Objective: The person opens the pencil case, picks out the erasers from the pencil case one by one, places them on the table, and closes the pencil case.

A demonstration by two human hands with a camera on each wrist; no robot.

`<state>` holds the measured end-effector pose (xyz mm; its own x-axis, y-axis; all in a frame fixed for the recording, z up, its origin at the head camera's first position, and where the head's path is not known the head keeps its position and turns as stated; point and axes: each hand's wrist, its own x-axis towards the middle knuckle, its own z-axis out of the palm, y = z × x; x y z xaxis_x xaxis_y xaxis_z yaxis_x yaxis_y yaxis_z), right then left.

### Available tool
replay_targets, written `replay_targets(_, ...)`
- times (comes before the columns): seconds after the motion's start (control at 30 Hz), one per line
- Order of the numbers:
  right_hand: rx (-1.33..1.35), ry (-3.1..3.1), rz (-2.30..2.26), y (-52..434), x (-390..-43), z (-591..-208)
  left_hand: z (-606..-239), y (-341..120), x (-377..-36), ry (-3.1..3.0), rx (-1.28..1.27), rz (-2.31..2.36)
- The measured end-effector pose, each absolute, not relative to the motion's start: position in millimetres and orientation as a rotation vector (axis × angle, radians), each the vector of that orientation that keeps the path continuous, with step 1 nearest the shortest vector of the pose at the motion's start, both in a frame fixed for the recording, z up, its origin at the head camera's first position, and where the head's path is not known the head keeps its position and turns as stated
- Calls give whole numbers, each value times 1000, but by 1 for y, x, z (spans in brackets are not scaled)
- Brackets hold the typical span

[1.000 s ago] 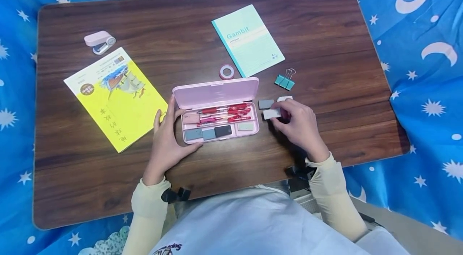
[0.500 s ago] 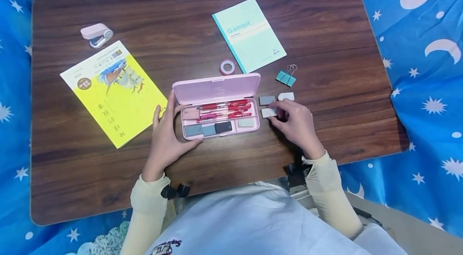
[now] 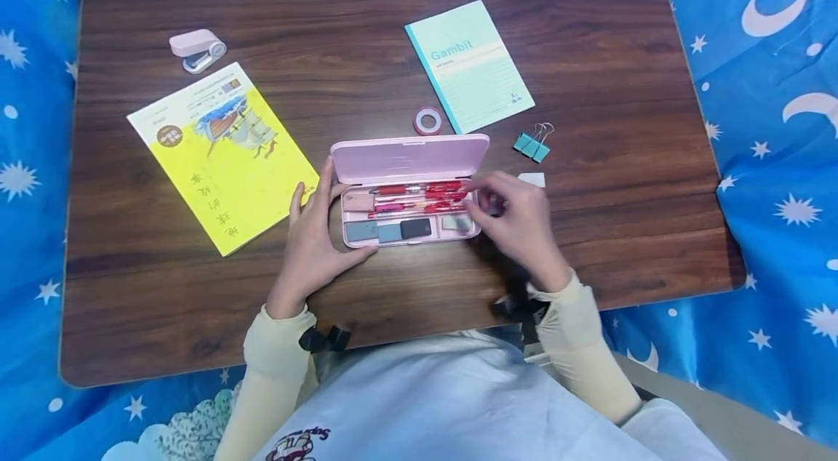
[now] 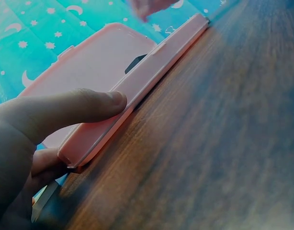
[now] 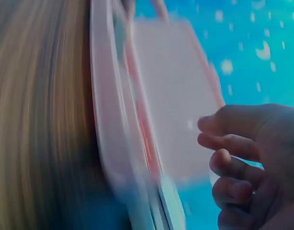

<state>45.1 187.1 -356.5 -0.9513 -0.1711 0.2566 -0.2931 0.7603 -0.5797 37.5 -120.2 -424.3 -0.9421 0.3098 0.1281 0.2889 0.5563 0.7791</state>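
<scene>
An open pink pencil case point(image 3: 409, 159) lies at the middle of the wooden table point(image 3: 589, 46), with red pens point(image 3: 419, 192) and several small erasers point(image 3: 389, 230) inside. My left hand point(image 3: 314, 228) grips the case's left end; its thumb point(image 4: 80, 108) presses along the front edge of the case point(image 4: 137, 81). At the case's right end my right hand point(image 3: 517, 217) pinches a small eraser point(image 3: 495, 205), mostly hidden by curled fingers. The right wrist view is blurred and shows curled fingers point(image 5: 233, 143) beside the case point(image 5: 161, 96). One white eraser point(image 3: 532, 179) lies on the table behind the right hand.
A yellow book point(image 3: 222, 152) lies left of the case, with a pink stapler point(image 3: 196, 50) beyond it. A mint notebook point(image 3: 470, 66), a tape roll point(image 3: 428, 121) and teal binder clips point(image 3: 533, 143) sit behind the case. Blue star-patterned cloth surrounds the table.
My right hand has moved left from the loose erasers to the case's right end, carrying an eraser. The grey eraser on the table is out of sight. The left hand has stayed put.
</scene>
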Motion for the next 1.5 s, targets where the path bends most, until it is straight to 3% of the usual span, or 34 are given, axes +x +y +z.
replay_targets(0.33, 603, -2887, 948, 99, 23, -372, -430, -109, 34, 2719, 577, 1374)
replay_targets(0.73, 476, -3055, 614, 81, 20, -379, -429, -99, 36, 2710, 603, 1396)
replay_targets(1.0, 537, -3088, 553, 75, 23, -383, -434, -97, 47, 2710, 570, 1440)
replay_targets(1.23, 604, -2914, 779, 101, 27, -370, -434, -100, 45, 2706, 580, 1433)
replay_targets(1.5, 488, -2742, 967, 191, 35, -347, -420, -117, 39, 2742, 513, 1414)
